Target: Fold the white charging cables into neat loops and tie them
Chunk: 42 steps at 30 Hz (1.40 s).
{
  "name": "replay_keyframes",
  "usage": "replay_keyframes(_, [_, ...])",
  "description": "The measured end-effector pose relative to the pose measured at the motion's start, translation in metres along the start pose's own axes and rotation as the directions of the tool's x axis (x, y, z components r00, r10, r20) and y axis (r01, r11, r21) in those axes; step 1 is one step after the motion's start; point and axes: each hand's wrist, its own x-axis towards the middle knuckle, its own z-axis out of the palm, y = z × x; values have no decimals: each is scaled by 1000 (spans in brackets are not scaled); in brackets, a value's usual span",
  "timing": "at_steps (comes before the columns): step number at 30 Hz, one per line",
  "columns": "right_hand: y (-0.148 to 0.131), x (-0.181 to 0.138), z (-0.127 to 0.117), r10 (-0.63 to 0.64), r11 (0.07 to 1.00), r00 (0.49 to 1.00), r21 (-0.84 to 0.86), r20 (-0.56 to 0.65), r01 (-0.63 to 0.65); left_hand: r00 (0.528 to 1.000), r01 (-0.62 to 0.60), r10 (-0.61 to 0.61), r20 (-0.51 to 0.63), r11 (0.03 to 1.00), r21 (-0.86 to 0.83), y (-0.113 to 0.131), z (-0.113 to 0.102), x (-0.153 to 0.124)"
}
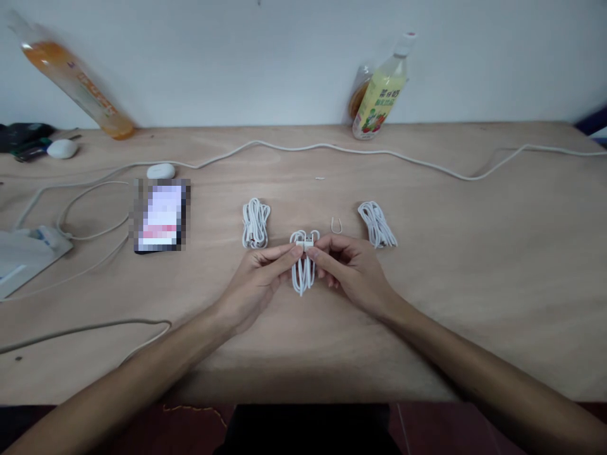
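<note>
Between my two hands is a coiled white charging cable (303, 275), its loops hanging toward me and its metal plug ends showing at the top. My left hand (263, 275) pinches the bundle near the plugs from the left. From the right, my right hand (353, 268) pinches it at the same height, thumb close to the other thumb. A second coiled white cable (256, 222) lies to the left, and a third cable bundle (377, 224) lies to the right. Just beyond my right hand rests a small bent white twist tie (336, 225).
A phone (164, 218) lies at left beside a white earbud case (161, 171). A long white cord (327, 146) crosses the table behind. By the wall stand an orange drink bottle (80, 88) and a yellow drink bottle (384, 91). A white power strip (28, 256) sits far left.
</note>
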Motion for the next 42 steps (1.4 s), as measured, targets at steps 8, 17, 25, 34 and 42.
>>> replay_keyframes(8, [0,0,0,-15,1000,1000,-14,9,15,1000,-1,1,0,1000,2,-1,-1,0])
replay_keyframes(17, [-1,0,1,-16,1000,1000,-9,-8,16,1000,7,-7,-5,1000,-5,-1,-1,-1])
replay_keyframes(25, [-1,0,2,-7,1000,1000,-10,-14,7,1000,2,-2,-19,1000,7,-1,-1,-2])
replay_keyframes(34, [-2,0,2,-14,1000,1000,-15,-15,14,1000,11,-11,-1,1000,-7,-1,-1,-1])
replay_keyframes(42, [-1,0,1,-20,1000,1000,-24,-11,20,1000,10,-9,-11,1000,5,-1,-1,-1])
